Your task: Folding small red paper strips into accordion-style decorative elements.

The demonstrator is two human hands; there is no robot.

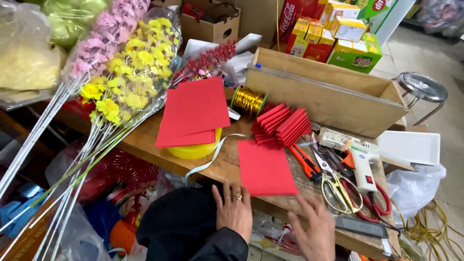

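Red sheet [266, 166]: flat on wooden table [145, 140], near edge, just beyond both hands.
Left hand [234, 209]: ringed, fingers spread, empty, at table edge.
Right hand [314, 231]: open, empty, fingertips beside sheet's corner.
Yellow tub [195, 150]: under red sheets.
Wooden box [328, 94]: farther back.
Cartons [333, 36]: yellow, red, green, stacked behind.

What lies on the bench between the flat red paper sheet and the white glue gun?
In the head view, between the red paper sheet and the glue gun lie an orange-handled utility knife and gold-handled scissors.

Light is bright and even, shadows are soft; the right hand [314, 232] is slightly blurred, the far corners look bent.
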